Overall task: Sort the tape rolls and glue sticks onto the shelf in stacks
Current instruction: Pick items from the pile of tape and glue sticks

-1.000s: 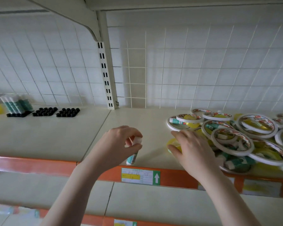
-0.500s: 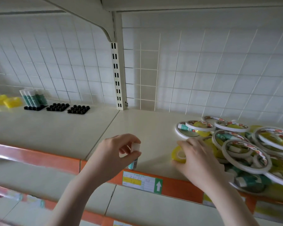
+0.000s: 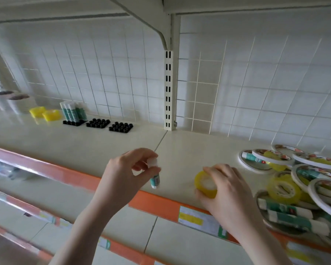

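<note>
Both hands hover above the shelf's (image 3: pixel 189 148) front edge, forearms reaching up from below. I see the left hand (image 3: pixel 122 175) pinching a glue stick (image 3: pixel 154 175) by its white cap, the stick hanging tilted. I see the right hand (image 3: pixel 224 190) curled round a yellow tape roll (image 3: pixel 204 185), palm down. Right of it lies the mixed pile (image 3: pixel 298 180) of rolls and sticks; far left stand upright glue sticks (image 3: pixel 73 111) beside black trays (image 3: pixel 108 125).

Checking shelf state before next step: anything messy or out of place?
Yes. At the right end of the shelf, tape rolls and glue sticks lie in a loose, overlapping heap. The sorted glue sticks far left stand upright in a black tray; two more black trays beside it hold none.
</note>
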A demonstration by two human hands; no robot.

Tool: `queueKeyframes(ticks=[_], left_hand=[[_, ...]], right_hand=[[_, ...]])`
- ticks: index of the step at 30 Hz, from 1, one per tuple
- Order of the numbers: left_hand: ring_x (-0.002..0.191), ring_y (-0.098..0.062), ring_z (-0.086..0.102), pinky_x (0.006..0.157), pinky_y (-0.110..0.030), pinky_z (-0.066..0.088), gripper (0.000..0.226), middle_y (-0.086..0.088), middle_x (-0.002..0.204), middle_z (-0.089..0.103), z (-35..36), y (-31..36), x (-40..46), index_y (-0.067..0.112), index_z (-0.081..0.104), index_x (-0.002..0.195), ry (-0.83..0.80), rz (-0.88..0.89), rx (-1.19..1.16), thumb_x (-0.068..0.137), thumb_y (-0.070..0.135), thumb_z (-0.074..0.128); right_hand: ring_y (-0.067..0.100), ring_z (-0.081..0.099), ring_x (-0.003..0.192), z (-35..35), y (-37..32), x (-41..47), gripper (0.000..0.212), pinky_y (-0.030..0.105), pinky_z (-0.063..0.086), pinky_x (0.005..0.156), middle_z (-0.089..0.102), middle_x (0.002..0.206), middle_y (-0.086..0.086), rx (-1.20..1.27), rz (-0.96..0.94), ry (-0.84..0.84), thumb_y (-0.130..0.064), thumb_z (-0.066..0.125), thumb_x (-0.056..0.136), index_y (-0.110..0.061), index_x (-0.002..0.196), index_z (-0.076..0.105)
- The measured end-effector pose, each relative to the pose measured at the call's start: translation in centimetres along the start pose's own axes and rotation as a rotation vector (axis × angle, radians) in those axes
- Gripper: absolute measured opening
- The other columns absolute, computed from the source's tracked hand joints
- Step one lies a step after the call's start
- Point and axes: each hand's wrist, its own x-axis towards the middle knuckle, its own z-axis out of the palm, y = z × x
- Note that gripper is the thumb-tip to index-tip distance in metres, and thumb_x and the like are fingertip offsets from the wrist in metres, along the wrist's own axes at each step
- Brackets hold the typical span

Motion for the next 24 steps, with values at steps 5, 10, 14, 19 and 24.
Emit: queueKeyframes(ticks=[5,10,14,19,24], left_hand=[[0.073,-0.003,0.061,0.068,-0.007,0.044,0.03,0.026,0.084,0.062,-5.6,-4.8,1.3,0.033,0.064,0.081,0.045,-0.002,0.007,0.068,0.01,0.08],[0.072,-0.004,0.062,0.068,-0.012,0.047,0.035,0.027,0.083,0.062,-13.0,-11.9,3.2,0.042,0.058,0.077,0.046,0.013,0.001,0.071,0.014,0.078],[0.069,-0.001,0.062,0.066,-0.008,0.045,0.035,0.027,0.08,0.062,-18.3,-17.1,5.0,0.044,0.057,0.076,0.036,0.0,-0.011,0.071,0.016,0.077],[0.069,-0.002,0.061,0.065,-0.007,0.043,0.034,0.025,0.08,0.061,-22.8,-22.0,7.2,0.042,0.058,0.076,0.021,-0.005,-0.019,0.071,0.015,0.077],[0.068,-0.002,0.061,0.063,-0.008,0.044,0.034,0.02,0.072,0.063,-24.2,-25.5,9.7,0.041,0.057,0.073,0.03,-0.013,-0.001,0.071,0.014,0.077]], right_hand=[[0.028,0.062,0.075,3.7,-6.2,2.1,0.05,0.03,0.053,0.063,0.062,0.083,0.003,0.037,0.012,-0.003,-0.022,0.089,0.047,-0.01,0.092,0.072],[0.029,0.063,0.076,8.7,-14.2,5.0,0.049,0.033,0.053,0.066,0.063,0.084,0.004,0.051,0.044,0.02,-0.021,0.09,0.049,-0.009,0.093,0.072],[0.028,0.06,0.092,12.3,-20.5,7.4,0.047,0.036,0.05,0.076,0.063,0.095,0.003,0.049,0.096,0.054,-0.024,0.083,0.062,-0.011,0.105,0.07],[0.022,0.056,0.099,15.3,-26.1,10.4,0.046,0.028,0.041,0.079,0.06,0.102,-0.001,0.078,0.114,0.011,-0.029,0.076,0.071,-0.013,0.113,0.067],[0.026,0.059,0.094,18.0,-28.5,13.8,0.047,0.029,0.044,0.077,0.063,0.1,0.002,0.041,0.12,0.002,-0.027,0.08,0.066,-0.012,0.109,0.068]])
